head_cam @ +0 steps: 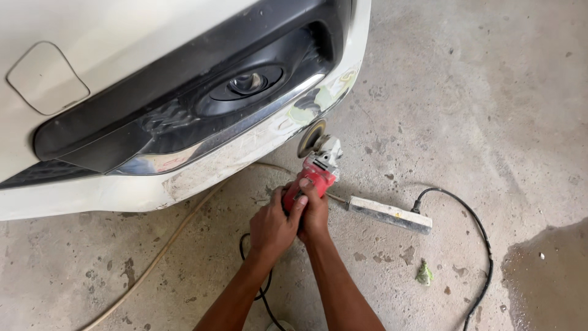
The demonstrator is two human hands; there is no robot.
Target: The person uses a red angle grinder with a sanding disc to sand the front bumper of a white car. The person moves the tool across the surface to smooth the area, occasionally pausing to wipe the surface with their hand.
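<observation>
A red angle grinder [316,173] with a grey head and a round sanding disc [311,138] is held low over the concrete floor. My left hand [274,225] and my right hand [316,211] both wrap its red body from behind. The disc sits against the lower edge of a white car bumper [202,171], where the paint is scuffed and patched with pale filler. Above that spot is a black fog-lamp recess [248,83] with a chrome strip under it.
A long white extension block [389,214] lies on the floor right of my hands, with a black cable [478,227] looping from it. A tan hose [165,245] runs under the bumper. A dark wet patch [545,276] spreads at the right.
</observation>
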